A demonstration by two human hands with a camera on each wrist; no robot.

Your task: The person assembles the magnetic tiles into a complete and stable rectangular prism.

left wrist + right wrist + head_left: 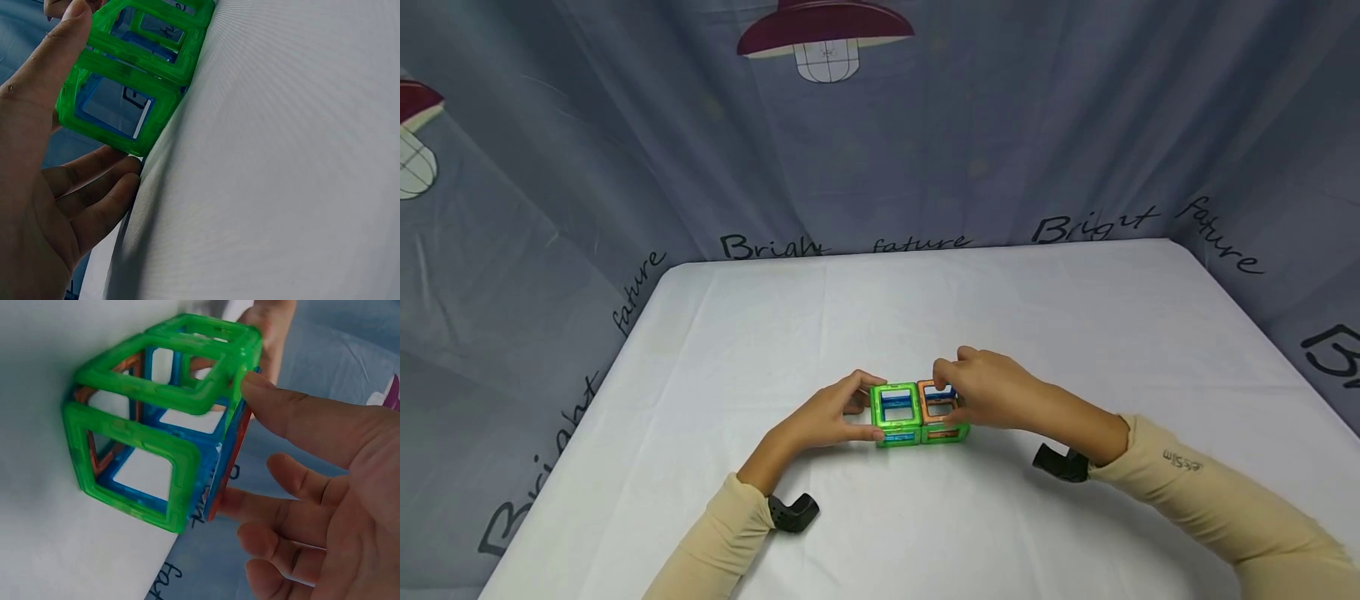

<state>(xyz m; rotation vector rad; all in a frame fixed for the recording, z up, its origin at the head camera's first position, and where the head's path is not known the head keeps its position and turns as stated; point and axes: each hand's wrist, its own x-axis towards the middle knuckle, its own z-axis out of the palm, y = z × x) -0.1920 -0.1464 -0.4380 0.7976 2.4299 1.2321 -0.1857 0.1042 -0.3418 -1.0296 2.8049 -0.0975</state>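
Two joined cubes of see-through magnetic tiles sit on the white table, with green, blue and orange square frames. My left hand grips the left cube, thumb at its front and fingers at its left and back. The green frames stand close to the thumb in the left wrist view. On top of the right cube lies an orange square tile, with a blue tile right against it. My right hand pinches that orange tile between thumb and index finger; the other fingers stay curled loosely off the cube.
The table is covered with a smooth white cloth. Behind and beside it hangs a grey-blue curtain printed with lamps and lettering. Black wrist mounts hang below both tan sleeves, close over the table.
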